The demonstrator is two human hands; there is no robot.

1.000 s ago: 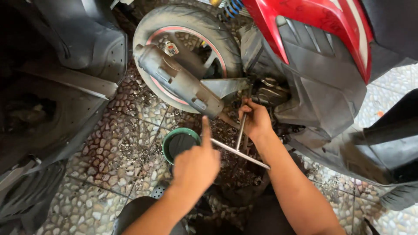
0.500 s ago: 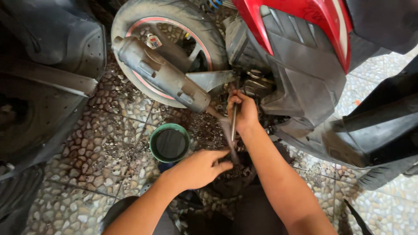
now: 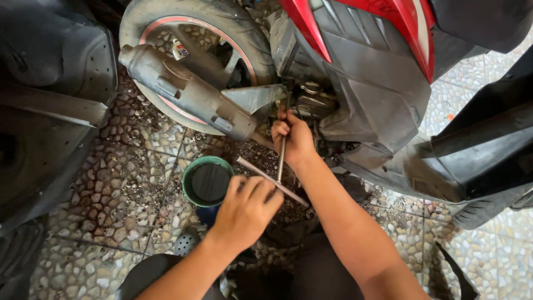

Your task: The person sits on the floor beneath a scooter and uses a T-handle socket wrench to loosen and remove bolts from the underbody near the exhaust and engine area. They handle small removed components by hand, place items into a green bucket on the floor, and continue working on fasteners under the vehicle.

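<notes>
A metal T-handle wrench (image 3: 280, 161) reaches up under a red and black scooter (image 3: 366, 83). My right hand (image 3: 294, 136) grips its shaft close to the engine, just behind the grey exhaust muffler (image 3: 183, 91). My left hand (image 3: 247, 208) holds the wrench's crossbar, fingers curled over it. A green bowl of dark oil (image 3: 206, 180) sits on the floor just left of my left hand.
The rear wheel (image 3: 194, 33) with a red rim stripe stands behind the muffler. Black body panels (image 3: 50, 111) lie at the left. Another dark panel (image 3: 483, 150) lies at the right. The floor is pebble-patterned tile (image 3: 111, 194).
My left hand has turned the crossbar around and now grips it from above. My right hand stayed on the shaft. The view has shifted, so the scooter sits further right in the frame.
</notes>
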